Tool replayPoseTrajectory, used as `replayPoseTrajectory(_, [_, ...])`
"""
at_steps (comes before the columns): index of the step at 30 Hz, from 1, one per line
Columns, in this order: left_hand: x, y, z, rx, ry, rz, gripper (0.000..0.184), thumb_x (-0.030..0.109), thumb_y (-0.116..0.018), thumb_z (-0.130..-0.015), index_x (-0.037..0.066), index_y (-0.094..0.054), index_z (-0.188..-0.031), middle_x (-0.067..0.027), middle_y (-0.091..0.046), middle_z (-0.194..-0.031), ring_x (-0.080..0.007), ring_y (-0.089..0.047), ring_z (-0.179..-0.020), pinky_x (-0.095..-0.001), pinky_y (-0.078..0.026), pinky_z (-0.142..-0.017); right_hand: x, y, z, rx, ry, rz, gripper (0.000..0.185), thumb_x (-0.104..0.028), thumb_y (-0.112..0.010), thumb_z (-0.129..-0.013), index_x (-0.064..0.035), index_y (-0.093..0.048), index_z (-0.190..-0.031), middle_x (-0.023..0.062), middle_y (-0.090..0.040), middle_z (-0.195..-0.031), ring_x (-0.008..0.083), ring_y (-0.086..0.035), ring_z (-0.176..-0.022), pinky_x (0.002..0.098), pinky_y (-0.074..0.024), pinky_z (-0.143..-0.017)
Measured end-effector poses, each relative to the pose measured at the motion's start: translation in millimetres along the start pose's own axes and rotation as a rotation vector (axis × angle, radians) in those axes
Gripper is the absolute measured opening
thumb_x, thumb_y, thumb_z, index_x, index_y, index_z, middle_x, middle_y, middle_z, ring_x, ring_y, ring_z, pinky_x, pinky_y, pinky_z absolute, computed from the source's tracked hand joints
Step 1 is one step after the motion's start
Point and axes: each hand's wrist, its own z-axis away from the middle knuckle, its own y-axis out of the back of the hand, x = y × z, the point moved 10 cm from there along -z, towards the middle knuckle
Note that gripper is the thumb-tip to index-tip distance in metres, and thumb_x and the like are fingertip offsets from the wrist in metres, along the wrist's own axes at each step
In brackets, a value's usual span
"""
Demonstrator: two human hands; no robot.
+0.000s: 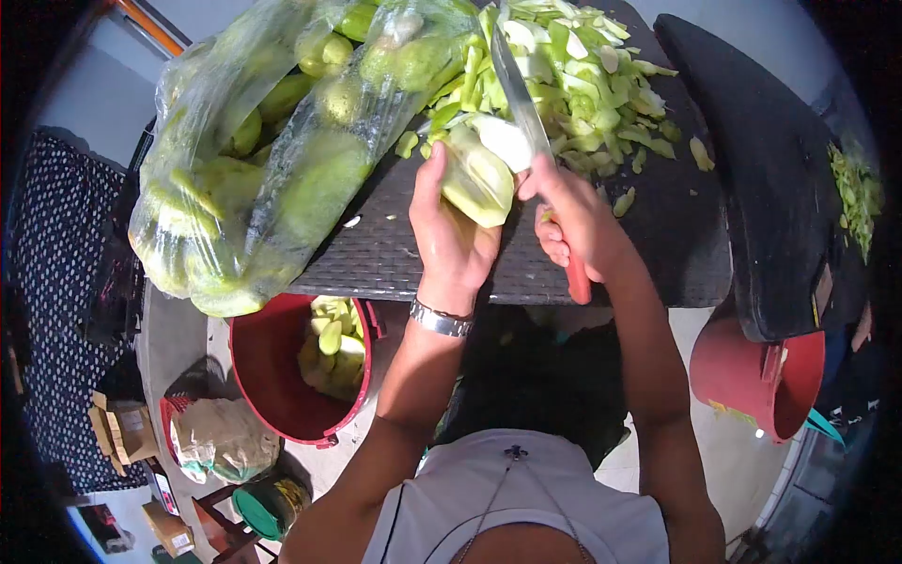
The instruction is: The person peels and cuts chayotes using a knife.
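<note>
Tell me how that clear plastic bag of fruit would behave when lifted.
The clear plastic bag would probably sag, its thin film being wrinkled. It's likely heavy, packed with many green fruits, whose rounded shapes could shift.

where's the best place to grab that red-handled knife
By its red handle, probably from the near right side: the blade slants forward, toward the peelings, leaving the handle nearest. The right hand holds it there.

Lower centre: white sleeveless top, dark piping; thin chain carries small dark pendant. Silver metal band circles left wrist.
</note>
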Motion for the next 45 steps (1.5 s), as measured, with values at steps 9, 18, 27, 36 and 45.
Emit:
replayPoseTrajectory(9, [-16,13,-18,0.070,0.174,0.144,0.039,0.034,-0.057,-0.100,0.004,-0.060,-0.125,-0.0123,-0.067,-0.121,-0.0292,-0.066,-0.111,-0.0476,-0.052,-0.098,-65,24,-6,0.476,0.629,0.810,0.044,-0.036,-0.081,-0.088,0.0021,-0.063,-0.100,0.0166,-0.070,-0.084,0.0306,-0.071,-0.079,0.0410,-0.0553,-0.075])
replayPoseTrajectory(18, [-2,17,-16,-0.048,0.158,0.117,0.061,0.041,-0.050,-0.103,-0.008,-0.051,-0.138,-0.0329,-0.057,-0.136,-0.0479,-0.060,-0.123,-0.0591,-0.047,-0.108,-31,14,17,0.090,0.017,0.298,0.045,-0.045,-0.049,-0.108,-0.0025,-0.064,-0.109,0.0044,-0.056,-0.061,0.0115,-0.056,-0.047,0.0291,-0.0455,-0.043])
replayPoseTrajectory(27, [-9,20,1,0.124,0.107,-0.011,0.045,0.042,-0.059,-0.102,0.003,-0.065,-0.124,-0.0089,-0.074,-0.113,-0.0204,-0.073,-0.098,-0.0369,-0.060,-0.087,8,-2,60,0.133,0.113,0.190,0.036,-0.032,-0.041,-0.112,-0.0004,-0.058,-0.111,0.0063,-0.058,-0.063,0.0118,-0.053,-0.043,0.0277,-0.0435,-0.042])
replayPoseTrajectory(36, [-18,23,7,0.158,0.169,-0.104,0.045,0.042,-0.059,-0.101,0.002,-0.065,-0.121,-0.0092,-0.075,-0.108,-0.0210,-0.075,-0.090,-0.0350,-0.061,-0.080,30,-3,74,0.101,0.099,0.233,0.037,-0.033,-0.038,-0.113,-0.0006,-0.056,-0.113,0.0037,-0.052,-0.064,0.0097,-0.049,-0.044,0.0258,-0.0397,-0.041])
replayPoseTrajectory(45, [-46,-4,9,-0.043,0.334,-0.021,0.065,0.050,-0.044,-0.103,-0.006,-0.056,-0.133,-0.0238,-0.071,-0.111,-0.0428,-0.073,-0.099,-0.0507,-0.060,-0.088,42,-5,81,0.064,0.064,0.173,0.038,-0.034,-0.037,-0.113,-0.0010,-0.055,-0.117,0.0040,-0.054,-0.064,0.0102,-0.052,-0.046,0.0275,-0.0423,-0.041])
